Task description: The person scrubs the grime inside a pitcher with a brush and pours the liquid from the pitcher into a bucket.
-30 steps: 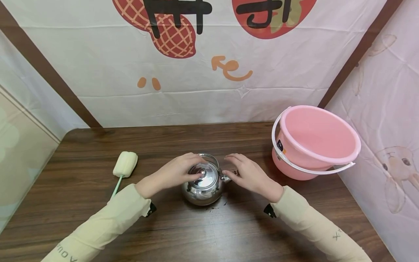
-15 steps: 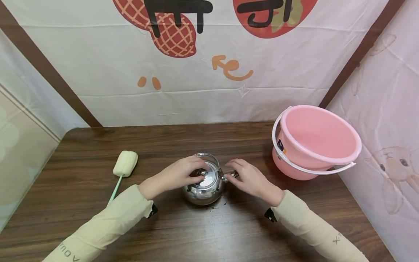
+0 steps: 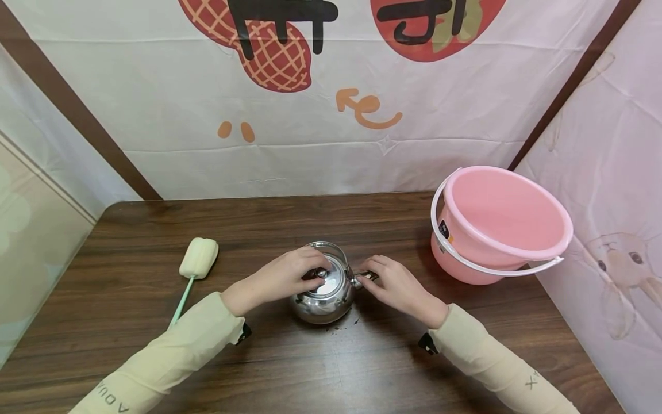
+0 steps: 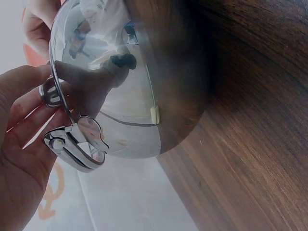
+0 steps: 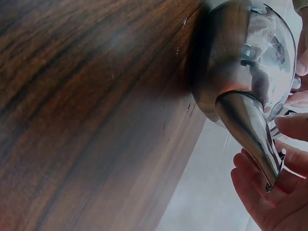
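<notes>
Because the kettle (image 3: 322,309) looks slick, I'd favour its handle (image 3: 337,249), my left hand (image 3: 281,276) bracketing the knob (image 4: 49,93), right hand (image 3: 397,286) the spout (image 5: 248,124), gripping or not I can't tell.

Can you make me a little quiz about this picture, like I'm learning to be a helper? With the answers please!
1. Multiple choice: What colour is the bucket? A blue, B green, C pink.
2. True or false: The sponge brush lies to the left of the kettle in the head view.
3. Short answer: Which hand is at the kettle's spout?

Key:
1. C, pink.
2. True.
3. The right hand.
</notes>
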Tool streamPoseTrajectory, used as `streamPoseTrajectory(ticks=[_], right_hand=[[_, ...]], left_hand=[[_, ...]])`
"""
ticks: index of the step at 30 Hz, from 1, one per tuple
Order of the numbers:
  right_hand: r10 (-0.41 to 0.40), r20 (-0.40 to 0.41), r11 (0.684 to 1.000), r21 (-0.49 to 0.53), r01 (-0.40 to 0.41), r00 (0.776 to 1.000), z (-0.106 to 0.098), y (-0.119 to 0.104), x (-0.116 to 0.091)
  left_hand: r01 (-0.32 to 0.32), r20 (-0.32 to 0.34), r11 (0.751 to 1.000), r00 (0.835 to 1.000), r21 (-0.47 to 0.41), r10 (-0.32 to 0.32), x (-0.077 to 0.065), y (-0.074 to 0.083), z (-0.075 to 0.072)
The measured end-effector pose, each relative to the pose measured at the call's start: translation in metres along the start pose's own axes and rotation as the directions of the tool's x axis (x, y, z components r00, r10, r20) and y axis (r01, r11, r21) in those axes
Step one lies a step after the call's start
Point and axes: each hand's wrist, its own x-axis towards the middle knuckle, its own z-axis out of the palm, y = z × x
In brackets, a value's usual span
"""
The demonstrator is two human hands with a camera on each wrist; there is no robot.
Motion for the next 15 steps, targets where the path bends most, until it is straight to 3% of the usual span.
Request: streamPoseTrajectory(ticks=[15], right_hand=[[-0.012,-0.009,0.996,0.088,0.013,1.0,0.0037,0.0019,-0.0018]], left_hand=[[-0.059,-0.014,0.998,0.998,0.006,0.059,0.0034,0.0021,-0.0019]])
